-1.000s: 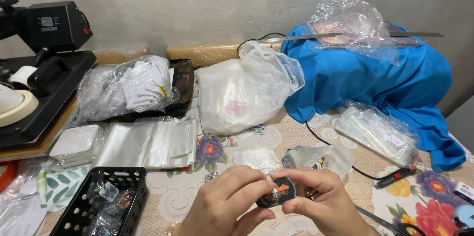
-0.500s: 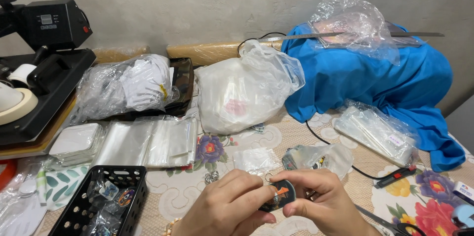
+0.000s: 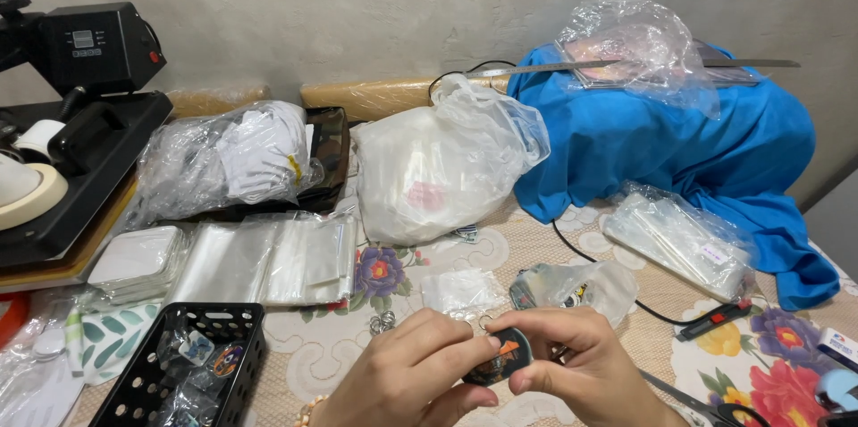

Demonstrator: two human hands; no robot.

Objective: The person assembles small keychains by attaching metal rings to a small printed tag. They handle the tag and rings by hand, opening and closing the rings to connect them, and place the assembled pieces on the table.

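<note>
Fitting a metal ring onto dark oval keychain tag (image 3: 499, 359), pinched by left hand (image 3: 407, 373) and right hand (image 3: 572, 364); needing steady fingertip alignment next, probably.

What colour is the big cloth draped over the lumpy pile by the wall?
The cloth is bright blue, plain, with no pattern. The head view shows it.

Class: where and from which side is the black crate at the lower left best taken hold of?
Grip the black crate by its perforated side walls, both hands coming from above. It sits upright and open-topped, with small packets inside, so the rim looks free to clasp.
</note>
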